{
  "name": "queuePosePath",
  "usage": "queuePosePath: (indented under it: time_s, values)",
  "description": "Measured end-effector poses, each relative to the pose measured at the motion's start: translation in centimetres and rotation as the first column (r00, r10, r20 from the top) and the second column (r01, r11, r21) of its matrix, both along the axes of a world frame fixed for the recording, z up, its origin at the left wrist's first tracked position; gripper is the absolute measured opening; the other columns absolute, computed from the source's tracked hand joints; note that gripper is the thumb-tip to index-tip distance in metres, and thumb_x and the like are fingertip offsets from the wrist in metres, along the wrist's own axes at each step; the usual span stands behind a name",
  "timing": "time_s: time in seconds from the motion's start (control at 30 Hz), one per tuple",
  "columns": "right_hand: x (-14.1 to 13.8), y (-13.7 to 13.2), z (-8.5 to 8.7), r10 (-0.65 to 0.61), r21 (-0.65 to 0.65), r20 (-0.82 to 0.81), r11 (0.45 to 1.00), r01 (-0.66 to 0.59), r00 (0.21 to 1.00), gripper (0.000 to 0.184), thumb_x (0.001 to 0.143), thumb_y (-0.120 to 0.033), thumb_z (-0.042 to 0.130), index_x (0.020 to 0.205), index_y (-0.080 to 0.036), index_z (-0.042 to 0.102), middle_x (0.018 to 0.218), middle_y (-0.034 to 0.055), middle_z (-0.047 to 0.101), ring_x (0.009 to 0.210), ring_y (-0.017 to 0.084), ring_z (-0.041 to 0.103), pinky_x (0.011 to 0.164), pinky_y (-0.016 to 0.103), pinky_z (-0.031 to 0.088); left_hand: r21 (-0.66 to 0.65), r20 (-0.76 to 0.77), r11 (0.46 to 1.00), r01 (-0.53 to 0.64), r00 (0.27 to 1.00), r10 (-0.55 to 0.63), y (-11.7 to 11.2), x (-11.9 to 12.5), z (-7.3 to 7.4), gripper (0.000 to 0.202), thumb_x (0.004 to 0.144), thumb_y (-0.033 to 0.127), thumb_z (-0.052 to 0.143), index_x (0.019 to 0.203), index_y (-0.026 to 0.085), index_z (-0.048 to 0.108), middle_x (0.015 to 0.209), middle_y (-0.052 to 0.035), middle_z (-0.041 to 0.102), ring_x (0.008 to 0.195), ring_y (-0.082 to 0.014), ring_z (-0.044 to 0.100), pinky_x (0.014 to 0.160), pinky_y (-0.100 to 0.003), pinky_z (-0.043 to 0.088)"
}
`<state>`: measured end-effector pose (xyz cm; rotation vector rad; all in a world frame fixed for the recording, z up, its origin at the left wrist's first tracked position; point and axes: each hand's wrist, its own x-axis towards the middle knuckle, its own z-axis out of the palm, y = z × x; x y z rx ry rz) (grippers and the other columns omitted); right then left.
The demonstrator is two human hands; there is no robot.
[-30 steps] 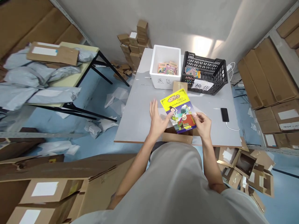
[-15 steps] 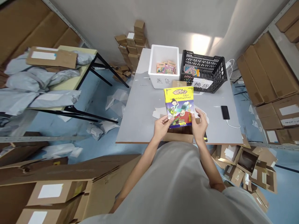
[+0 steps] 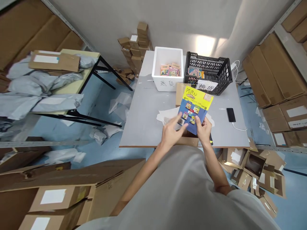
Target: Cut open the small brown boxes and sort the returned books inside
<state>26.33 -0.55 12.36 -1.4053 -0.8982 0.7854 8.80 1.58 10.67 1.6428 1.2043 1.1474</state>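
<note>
A thin yellow and blue book point(image 3: 193, 107) is held up over the near part of the table, tilted, its back cover with small pictures and a barcode facing me. My right hand point(image 3: 203, 129) grips its lower right edge, thumb on the cover. At the lower left corner is my left hand point(image 3: 173, 129), fingers spread beside the barcode; whether it touches the book is hard to tell. Beneath the book lies a cardboard box point(image 3: 188, 141), mostly hidden, at the table's front edge. Another small cardboard piece point(image 3: 179, 92) shows behind the book.
On the grey table point(image 3: 144, 124) stand a white foam box point(image 3: 168, 83) and a black plastic crate point(image 3: 220, 76), both holding books. A phone point(image 3: 231, 115) on a cable lies at right. Grey parcels cover a side table point(image 3: 90, 59). Cardboard boxes point(image 3: 255, 163) crowd the floor at right.
The book has been turned from its front cover to its back cover and tilted. My left hand has loosened from the left edge and spread its fingers; the right hand keeps its grip.
</note>
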Motion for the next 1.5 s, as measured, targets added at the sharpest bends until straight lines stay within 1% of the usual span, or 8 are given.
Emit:
queuePosePath:
  time_s: [0.17,0.37,0.67,0.8,0.97,1.17,1.33,1.5]
  values:
    - [1.5,-0.2,0.2,0.17,-0.056,-0.295,0.979,-0.195,0.94,0.064,0.083,-0.079,0.089,0.113,-0.024,0.081,0.107,0.0079,0.089,0.094,0.033,0.086,0.086,0.046,0.073,-0.477,0.436,0.866,0.152,0.896,0.083,2.6,-3.6,-0.5,0.094,0.086,0.084,0.086,0.148,0.014,0.077,0.147,-0.0238,0.078,0.139,-0.0395,0.076,0.119,-0.051,0.061]
    - [1.7,0.0,-0.6,0.267,-0.088,-0.34,0.946,-0.313,0.902,0.064,0.08,-0.078,0.094,0.113,-0.024,0.081,0.11,0.0078,0.09,0.101,0.035,0.087,0.09,0.049,0.074,-0.536,0.566,0.773,0.338,0.823,0.033,2.4,-4.5,-0.3,0.079,0.077,0.071,0.1,0.131,0.014,0.087,0.121,-0.0179,0.088,0.106,-0.0316,0.087,0.091,-0.038,0.069]
    - [1.6,0.9,-2.5,0.122,-0.07,0.061,0.991,-0.118,0.991,0.084,0.084,-0.075,0.09,0.148,-0.024,0.073,0.161,0.0185,0.07,0.146,0.037,0.071,0.121,0.059,0.061,-0.367,0.413,0.93,0.016,0.899,0.148,1.1,-2.2,-0.3,0.077,0.079,0.076,0.095,0.125,0.015,0.09,0.126,-0.0164,0.088,0.116,-0.0368,0.086,0.109,-0.051,0.069]
    - [-1.0,0.0,-1.4,0.319,-0.048,-0.003,0.947,-0.319,0.948,0.071,0.09,-0.069,0.087,0.145,-0.026,0.076,0.152,0.0142,0.077,0.135,0.034,0.078,0.108,0.048,0.069,-0.162,0.201,0.982,-0.095,0.971,0.127,-0.9,-0.1,0.3,0.053,0.101,0.063,0.08,0.132,0.022,0.089,0.134,-0.0103,0.086,0.124,-0.0357,0.084,0.118,-0.054,0.066]
    - [-1.3,-0.2,-0.3,0.204,-0.02,-0.043,0.979,-0.205,0.978,0.053,0.094,-0.073,0.081,0.112,-0.023,0.082,0.111,0.0081,0.088,0.105,0.03,0.083,0.096,0.042,0.071,0.066,0.003,0.991,0.119,0.993,-0.119,-2.2,1.0,1.1,0.042,0.103,0.041,0.08,0.143,0.03,0.084,0.148,-0.0079,0.08,0.139,-0.0319,0.078,0.126,-0.053,0.061]
    - [1.4,-0.3,-0.1,0.257,-0.059,-0.345,0.954,-0.295,0.902,0.059,0.085,-0.076,0.089,0.115,-0.026,0.08,0.11,0.0062,0.089,0.106,0.034,0.086,0.091,0.046,0.074,-0.051,0.034,0.982,-0.183,0.982,0.185,0.9,-3.1,1.0,0.067,0.097,0.066,0.084,0.146,0.022,0.08,0.159,-0.0164,0.073,0.147,-0.0357,0.071,0.126,-0.055,0.058]
    - [1.5,-1.2,-0.2,0.253,-0.109,-0.402,0.941,-0.321,0.88,0.065,0.079,-0.08,0.092,0.115,-0.027,0.08,0.11,0.0051,0.09,0.119,0.036,0.085,0.098,0.048,0.074,-0.44,0.32,0.888,0.135,0.947,0.015,1.7,-5.2,1.5,0.076,0.082,0.08,0.091,0.122,0.015,0.089,0.126,-0.0173,0.087,0.12,-0.0376,0.082,0.102,-0.048,0.07]
    - [1.9,-0.6,-1.0,0.283,-0.124,-0.374,0.929,-0.349,0.883,0.066,0.082,-0.08,0.09,0.118,-0.026,0.082,0.114,0.0063,0.09,0.122,0.038,0.084,0.102,0.053,0.073,-0.483,0.42,0.862,0.154,0.904,0.074,1.0,-4.1,1.7,0.064,0.073,0.07,0.102,0.106,0.017,0.092,0.111,-0.0136,0.089,0.102,-0.0316,0.085,0.091,-0.04,0.071]
